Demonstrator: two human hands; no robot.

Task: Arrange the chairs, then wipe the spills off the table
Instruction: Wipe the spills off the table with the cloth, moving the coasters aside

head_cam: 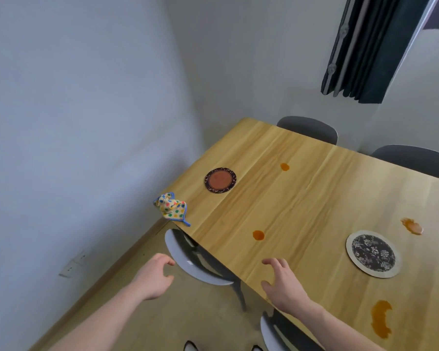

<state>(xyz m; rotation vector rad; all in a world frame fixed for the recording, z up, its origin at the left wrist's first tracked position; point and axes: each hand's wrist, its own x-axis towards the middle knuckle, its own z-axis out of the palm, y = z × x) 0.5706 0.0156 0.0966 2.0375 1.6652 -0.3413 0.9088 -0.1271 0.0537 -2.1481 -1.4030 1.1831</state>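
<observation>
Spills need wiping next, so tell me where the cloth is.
In the head view, the polka-dot cloth lies crumpled on the table's far-left corner, just left of the brown coaster, beyond both hands.

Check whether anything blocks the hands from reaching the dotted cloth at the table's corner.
Nothing visible does. The polka-dot cloth with blue trim lies at the wooden table's corner, beyond both empty hands: left hand, right hand. Only bare tabletop and a small orange spill lie between.
</observation>
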